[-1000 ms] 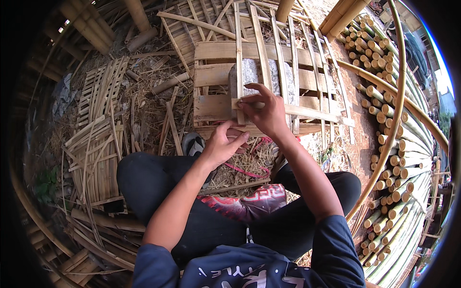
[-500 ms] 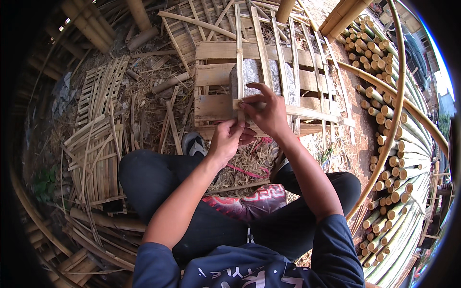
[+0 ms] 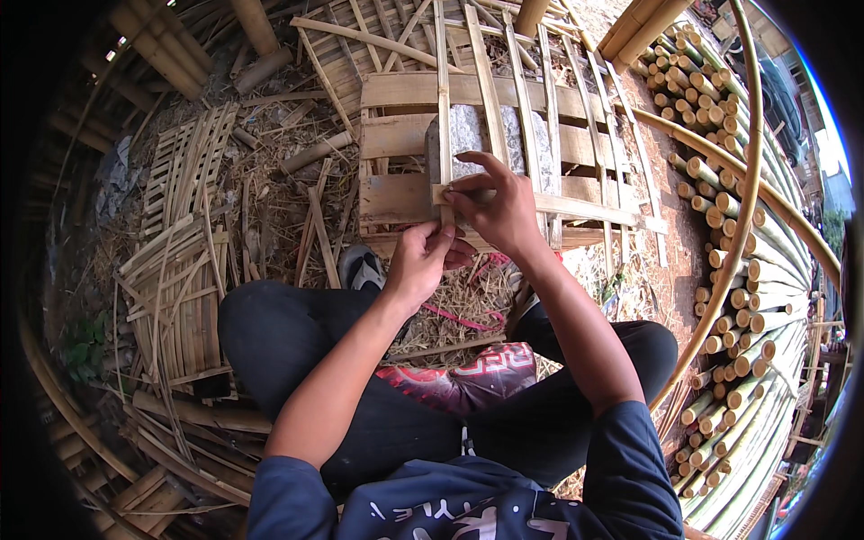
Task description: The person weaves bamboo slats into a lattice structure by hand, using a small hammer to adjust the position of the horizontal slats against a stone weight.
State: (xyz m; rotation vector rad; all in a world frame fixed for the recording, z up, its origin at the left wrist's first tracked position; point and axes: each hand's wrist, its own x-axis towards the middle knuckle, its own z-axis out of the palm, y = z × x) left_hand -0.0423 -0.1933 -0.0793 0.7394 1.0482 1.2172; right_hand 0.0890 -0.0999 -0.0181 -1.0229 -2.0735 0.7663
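Note:
Several long bamboo strips (image 3: 487, 85) run away from me, crossed near their front ends by one bamboo strip (image 3: 594, 212). They lie over a grey stone block (image 3: 465, 141) on a low slatted wooden stand (image 3: 396, 137). My left hand (image 3: 423, 261) pinches the front end of the leftmost long strip, just short of the crossing. At that corner my right hand (image 3: 495, 202) is closed, thumb and fingertips on the left end of the cross strip, with the index finger raised in a curve. Whether a nail or tie sits under the fingertips is hidden.
Cut bamboo poles (image 3: 747, 306) are stacked at the right, with a long bent bamboo pole (image 3: 745, 180) in front. Finished slatted panels (image 3: 184, 297) lie at the left. Straw and offcuts cover the ground. A pink strap (image 3: 463, 317) lies between my crossed legs and the stand.
Both hands stay at the same corner with nearly the same grip. The view has shifted slightly, so the stand appears a little further left and up.

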